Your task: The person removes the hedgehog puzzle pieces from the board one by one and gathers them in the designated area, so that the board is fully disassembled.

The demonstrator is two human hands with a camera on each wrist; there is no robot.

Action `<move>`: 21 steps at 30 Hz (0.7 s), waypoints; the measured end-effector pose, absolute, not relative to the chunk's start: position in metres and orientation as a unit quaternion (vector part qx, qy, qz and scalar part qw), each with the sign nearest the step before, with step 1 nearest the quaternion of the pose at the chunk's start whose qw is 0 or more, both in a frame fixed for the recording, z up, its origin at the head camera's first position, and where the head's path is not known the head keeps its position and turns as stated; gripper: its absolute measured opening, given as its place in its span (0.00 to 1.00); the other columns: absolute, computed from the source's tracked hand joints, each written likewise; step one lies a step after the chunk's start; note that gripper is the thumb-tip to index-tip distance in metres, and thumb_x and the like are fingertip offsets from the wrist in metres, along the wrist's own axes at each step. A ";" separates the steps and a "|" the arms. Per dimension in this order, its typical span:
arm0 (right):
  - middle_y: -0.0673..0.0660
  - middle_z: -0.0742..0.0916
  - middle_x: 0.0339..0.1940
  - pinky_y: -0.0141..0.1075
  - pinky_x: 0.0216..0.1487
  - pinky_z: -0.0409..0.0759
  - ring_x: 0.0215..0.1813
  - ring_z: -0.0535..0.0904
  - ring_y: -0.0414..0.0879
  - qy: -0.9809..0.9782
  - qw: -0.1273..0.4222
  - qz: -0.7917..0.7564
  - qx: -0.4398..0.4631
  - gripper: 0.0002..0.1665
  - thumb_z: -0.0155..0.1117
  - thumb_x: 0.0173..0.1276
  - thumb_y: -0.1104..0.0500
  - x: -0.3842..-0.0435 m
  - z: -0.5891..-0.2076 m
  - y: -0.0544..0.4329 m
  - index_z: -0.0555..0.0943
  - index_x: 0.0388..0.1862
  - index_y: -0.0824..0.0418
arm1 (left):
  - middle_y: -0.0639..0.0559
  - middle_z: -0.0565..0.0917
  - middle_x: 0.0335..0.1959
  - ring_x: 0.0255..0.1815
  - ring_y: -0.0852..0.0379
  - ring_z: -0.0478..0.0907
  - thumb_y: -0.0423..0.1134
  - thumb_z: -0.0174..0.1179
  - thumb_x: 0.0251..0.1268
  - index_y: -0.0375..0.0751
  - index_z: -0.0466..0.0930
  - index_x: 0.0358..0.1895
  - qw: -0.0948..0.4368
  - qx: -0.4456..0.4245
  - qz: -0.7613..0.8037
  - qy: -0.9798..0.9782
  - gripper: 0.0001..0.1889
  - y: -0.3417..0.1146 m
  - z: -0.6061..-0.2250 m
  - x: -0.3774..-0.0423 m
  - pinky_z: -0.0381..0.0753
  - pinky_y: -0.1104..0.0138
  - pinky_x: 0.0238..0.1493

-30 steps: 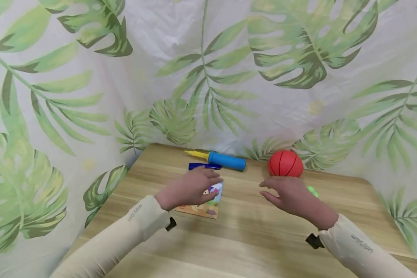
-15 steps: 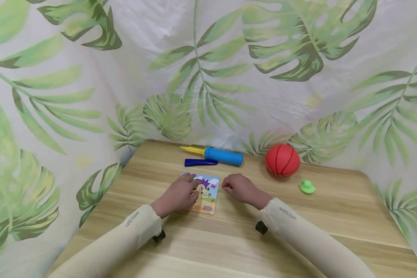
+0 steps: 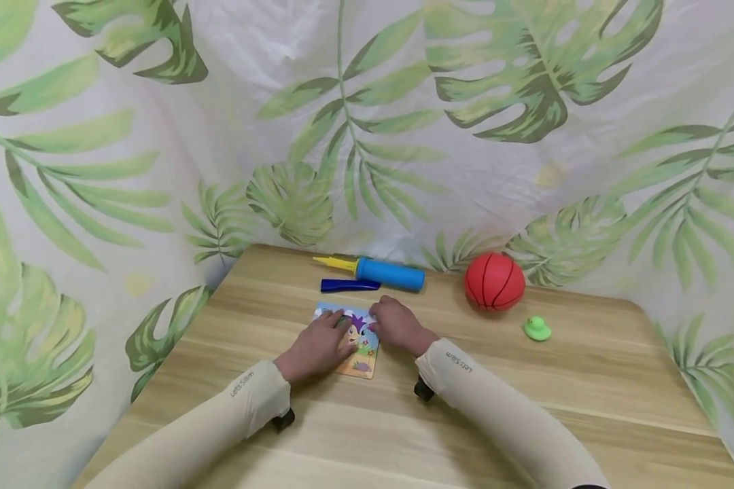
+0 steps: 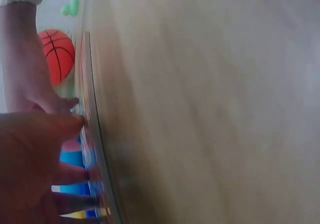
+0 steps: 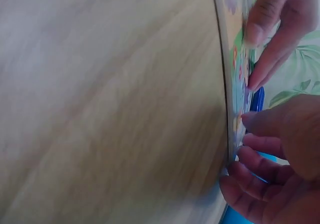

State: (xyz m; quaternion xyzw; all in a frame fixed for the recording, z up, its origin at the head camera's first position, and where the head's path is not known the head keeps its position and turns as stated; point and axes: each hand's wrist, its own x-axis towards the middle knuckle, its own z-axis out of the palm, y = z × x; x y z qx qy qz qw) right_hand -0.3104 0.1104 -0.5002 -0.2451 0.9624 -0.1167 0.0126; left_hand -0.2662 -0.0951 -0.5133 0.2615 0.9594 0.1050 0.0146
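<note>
Head view shows a cartoon picture board lying flat on a wood-grain table, left of the middle, with both hands at it. The left hand lies over the board's left part, its fingers extended and spread across the surface, a wide hold that is not closed round anything; the left wrist camera shows its thumb and fingertips reaching the board's face. The right hand is at the board's upper right edge with its fingers bent; the right wrist camera shows its thumb at the face and the other fingers curled beside the edge, a fairly narrow hold, though I cannot tell whether anything is pinched between them. Between the hands a purple-haired character shows, with red flowers and orange ground. Beyond the board lies a dark blue object, just in front of a pump with a blue barrel and a yellow nozzle that points left. Farther right stands a red ball with black lines, and near it, closer to the person, a green toy duck. Leaf-printed cloth hangs behind the table.
</note>
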 end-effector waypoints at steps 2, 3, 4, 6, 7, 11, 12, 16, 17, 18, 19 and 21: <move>0.58 0.85 0.43 0.43 0.54 0.84 0.46 0.82 0.50 0.963 0.021 -0.126 -0.238 0.15 0.66 0.70 0.57 -0.311 -0.498 0.108 0.85 0.51 0.62 | 0.33 0.64 0.77 0.77 0.32 0.61 0.59 0.50 0.76 0.36 0.67 0.73 0.020 0.258 0.097 0.961 0.35 -0.096 -0.515 -0.264 0.63 0.44 0.77; 0.58 0.85 0.43 0.43 0.54 0.84 0.46 0.82 0.50 0.962 0.025 -0.132 -0.237 0.14 0.66 0.69 0.57 -0.311 -0.497 0.107 0.85 0.50 0.62 | 0.33 0.63 0.77 0.77 0.32 0.61 0.59 0.49 0.76 0.36 0.66 0.74 0.021 0.256 0.092 0.962 0.35 -0.096 -0.516 -0.263 0.63 0.44 0.77; 0.58 0.85 0.43 0.43 0.55 0.84 0.46 0.82 0.50 0.962 0.029 -0.138 -0.234 0.14 0.67 0.69 0.58 -0.312 -0.495 0.105 0.86 0.50 0.63 | 0.33 0.63 0.77 0.77 0.32 0.61 0.59 0.49 0.77 0.35 0.66 0.74 0.021 0.253 0.091 0.963 0.35 -0.096 -0.515 -0.262 0.64 0.44 0.77; 0.57 0.86 0.43 0.43 0.55 0.84 0.45 0.82 0.49 0.962 0.033 -0.143 -0.231 0.13 0.67 0.69 0.58 -0.315 -0.492 0.103 0.86 0.48 0.63 | 0.33 0.63 0.77 0.77 0.32 0.61 0.59 0.48 0.77 0.35 0.65 0.74 0.016 0.249 0.087 0.964 0.35 -0.096 -0.514 -0.261 0.65 0.44 0.76; 0.57 0.86 0.42 0.42 0.54 0.84 0.45 0.82 0.49 0.961 0.037 -0.147 -0.230 0.13 0.68 0.68 0.57 -0.316 -0.491 0.102 0.86 0.47 0.63 | 0.33 0.64 0.76 0.76 0.32 0.62 0.59 0.49 0.76 0.35 0.66 0.74 0.012 0.246 0.089 0.965 0.35 -0.096 -0.513 -0.261 0.67 0.44 0.75; 0.58 0.86 0.42 0.42 0.54 0.83 0.45 0.82 0.50 0.964 0.054 -0.144 -0.217 0.13 0.68 0.68 0.57 -0.318 -0.489 0.098 0.86 0.46 0.64 | 0.31 0.65 0.75 0.75 0.31 0.63 0.57 0.52 0.76 0.33 0.67 0.73 0.011 0.244 0.097 0.965 0.34 -0.094 -0.510 -0.259 0.69 0.42 0.72; 0.58 0.85 0.42 0.42 0.54 0.83 0.45 0.81 0.50 0.965 0.058 -0.143 -0.212 0.12 0.68 0.68 0.57 -0.318 -0.489 0.098 0.86 0.46 0.64 | 0.31 0.65 0.75 0.75 0.30 0.63 0.57 0.52 0.76 0.33 0.67 0.73 0.013 0.244 0.100 0.965 0.34 -0.093 -0.509 -0.259 0.69 0.41 0.72; 0.58 0.84 0.42 0.42 0.54 0.82 0.45 0.80 0.49 0.969 0.065 -0.145 -0.190 0.11 0.68 0.69 0.58 -0.317 -0.488 0.098 0.85 0.45 0.63 | 0.31 0.65 0.75 0.76 0.30 0.62 0.56 0.52 0.76 0.33 0.67 0.73 0.022 0.239 0.105 0.965 0.34 -0.090 -0.508 -0.259 0.69 0.40 0.72; 0.57 0.84 0.41 0.42 0.54 0.82 0.45 0.80 0.49 0.969 0.065 -0.148 -0.187 0.11 0.68 0.68 0.58 -0.317 -0.488 0.098 0.85 0.45 0.63 | 0.31 0.65 0.76 0.76 0.30 0.63 0.56 0.52 0.76 0.33 0.66 0.73 0.023 0.238 0.102 0.966 0.34 -0.090 -0.508 -0.259 0.69 0.40 0.72; 0.57 0.84 0.41 0.42 0.53 0.82 0.44 0.80 0.48 0.969 0.065 -0.150 -0.183 0.11 0.68 0.69 0.57 -0.317 -0.488 0.098 0.85 0.44 0.63 | 0.31 0.65 0.76 0.76 0.31 0.63 0.57 0.52 0.75 0.34 0.67 0.73 0.024 0.237 0.101 0.966 0.34 -0.089 -0.508 -0.259 0.69 0.40 0.71; 0.56 0.84 0.41 0.41 0.53 0.82 0.44 0.79 0.48 0.970 0.066 -0.152 -0.180 0.11 0.67 0.69 0.57 -0.316 -0.488 0.099 0.85 0.44 0.63 | 0.31 0.65 0.76 0.76 0.31 0.63 0.57 0.52 0.75 0.34 0.67 0.73 0.025 0.237 0.098 0.966 0.34 -0.089 -0.508 -0.259 0.69 0.40 0.71; 0.56 0.84 0.40 0.40 0.51 0.82 0.43 0.79 0.47 0.968 0.068 -0.169 -0.171 0.10 0.67 0.70 0.57 -0.316 -0.488 0.099 0.83 0.44 0.63 | 0.32 0.65 0.76 0.76 0.31 0.63 0.57 0.52 0.75 0.34 0.67 0.73 0.026 0.237 0.093 0.967 0.34 -0.088 -0.508 -0.260 0.70 0.41 0.71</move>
